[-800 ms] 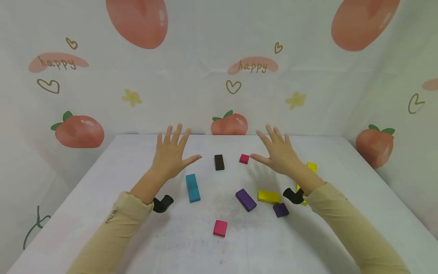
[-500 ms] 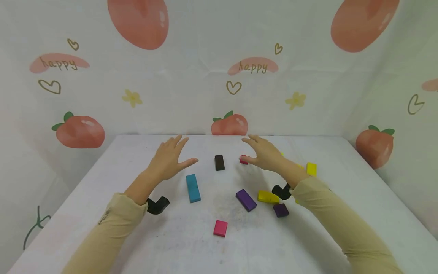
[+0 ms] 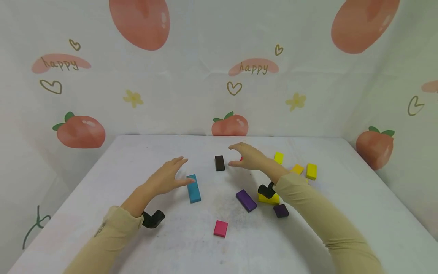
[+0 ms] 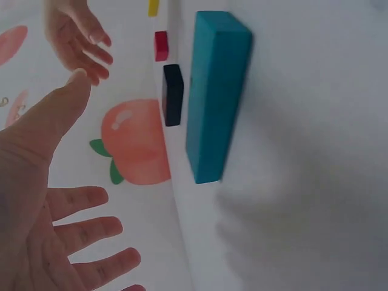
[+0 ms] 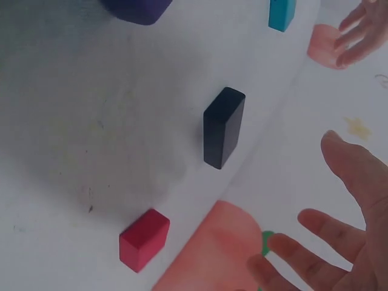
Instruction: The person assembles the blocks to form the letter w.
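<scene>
My left hand (image 3: 163, 178) hovers at the near left of a long blue block (image 3: 194, 193), its thumb overlapping the block's far end in the head view. Fingers and thumb are spread with nothing between them, and the left wrist view shows a gap to the blue block (image 4: 215, 103). Over the far middle of the table, my right hand (image 3: 251, 156) is held with thumb and fingers apart, just right of a dark block (image 3: 219, 163). It hides most of a small red block, which the right wrist view shows whole as a red block (image 5: 144, 240).
A purple block (image 3: 246, 200), a dark purple block (image 3: 281, 211) and a yellow block (image 3: 268, 199) lie right of centre. Another red block (image 3: 220, 228) sits nearer. More yellow blocks (image 3: 311, 171) lie beyond the right forearm. A printed cloth (image 3: 184, 76) hangs behind the table (image 3: 171, 243).
Both hands have come down from a raised, spread pose. The left moved nearer the blue block; the right moved left towards the dark block, covering the small red block. The blocks have not moved.
</scene>
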The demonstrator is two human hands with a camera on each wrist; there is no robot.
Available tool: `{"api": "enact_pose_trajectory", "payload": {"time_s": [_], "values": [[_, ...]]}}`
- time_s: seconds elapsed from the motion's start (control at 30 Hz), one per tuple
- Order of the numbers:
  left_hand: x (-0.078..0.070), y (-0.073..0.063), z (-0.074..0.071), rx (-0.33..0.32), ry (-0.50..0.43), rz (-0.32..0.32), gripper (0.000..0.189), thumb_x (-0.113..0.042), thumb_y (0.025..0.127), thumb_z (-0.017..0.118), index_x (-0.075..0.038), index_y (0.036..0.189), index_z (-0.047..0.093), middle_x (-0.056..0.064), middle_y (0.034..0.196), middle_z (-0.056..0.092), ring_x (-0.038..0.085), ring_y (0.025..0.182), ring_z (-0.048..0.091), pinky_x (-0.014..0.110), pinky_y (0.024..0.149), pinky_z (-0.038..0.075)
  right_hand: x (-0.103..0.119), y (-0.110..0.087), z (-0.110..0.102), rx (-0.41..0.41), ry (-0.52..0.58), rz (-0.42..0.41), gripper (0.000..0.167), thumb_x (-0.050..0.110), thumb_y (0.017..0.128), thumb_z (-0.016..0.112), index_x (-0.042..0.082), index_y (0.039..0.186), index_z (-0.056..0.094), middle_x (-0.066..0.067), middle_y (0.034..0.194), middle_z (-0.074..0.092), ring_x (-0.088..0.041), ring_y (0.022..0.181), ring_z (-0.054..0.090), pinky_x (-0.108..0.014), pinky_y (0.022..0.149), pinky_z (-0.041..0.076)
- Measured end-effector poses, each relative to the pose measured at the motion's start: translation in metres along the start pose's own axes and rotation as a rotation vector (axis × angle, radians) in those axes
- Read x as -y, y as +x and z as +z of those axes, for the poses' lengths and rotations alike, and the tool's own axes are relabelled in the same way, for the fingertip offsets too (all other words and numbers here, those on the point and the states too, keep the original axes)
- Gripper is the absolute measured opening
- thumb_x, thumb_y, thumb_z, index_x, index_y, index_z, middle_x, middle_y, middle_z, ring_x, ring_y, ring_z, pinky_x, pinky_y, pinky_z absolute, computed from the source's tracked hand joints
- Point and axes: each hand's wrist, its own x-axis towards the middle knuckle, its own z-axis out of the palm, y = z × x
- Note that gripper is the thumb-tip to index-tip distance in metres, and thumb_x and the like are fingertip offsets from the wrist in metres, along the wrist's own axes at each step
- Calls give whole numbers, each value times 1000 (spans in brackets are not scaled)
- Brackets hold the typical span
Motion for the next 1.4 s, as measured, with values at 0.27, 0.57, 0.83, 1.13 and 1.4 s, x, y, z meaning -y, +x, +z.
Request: {"api": "enact_pose_trajectory", "payload": {"time_s": [0.27,0.57,0.83,1.13,1.4], "values": [[3,-4,15,67,-22,2,86,-50,79,67,-1,142,34,23,149,31,44,136,31,60,108,31,2,10,10,35,22,-31,61,32,87,65,1,135,45,-16,139,48,-33,131,42,-46,112,34],[3,-7,23,84,-9,28,87,-47,75,73,0,139,39,25,146,35,45,132,35,60,105,35,5,20,20,50,59,-28,59,30,87,65,-1,134,46,-18,137,50,-32,130,43,-44,111,35],[3,-9,27,108,-10,40,84,-44,73,76,-1,137,42,26,144,36,45,131,37,59,104,36,7,29,26,93,85,35,59,29,87,65,2,135,45,-16,139,48,-31,132,41,-44,113,34],[7,-8,31,108,16,67,86,-45,72,76,2,136,43,26,141,40,44,129,40,57,105,37,8,38,33,102,66,51,57,26,86,67,3,134,47,-15,139,48,-29,131,43,-42,113,33],[8,-6,32,110,25,66,85,-46,72,76,1,136,44,23,141,42,42,129,41,56,105,37,9,41,38,107,80,66,57,21,84,69,4,134,48,-15,139,49,-29,126,48,-41,111,36]]}}
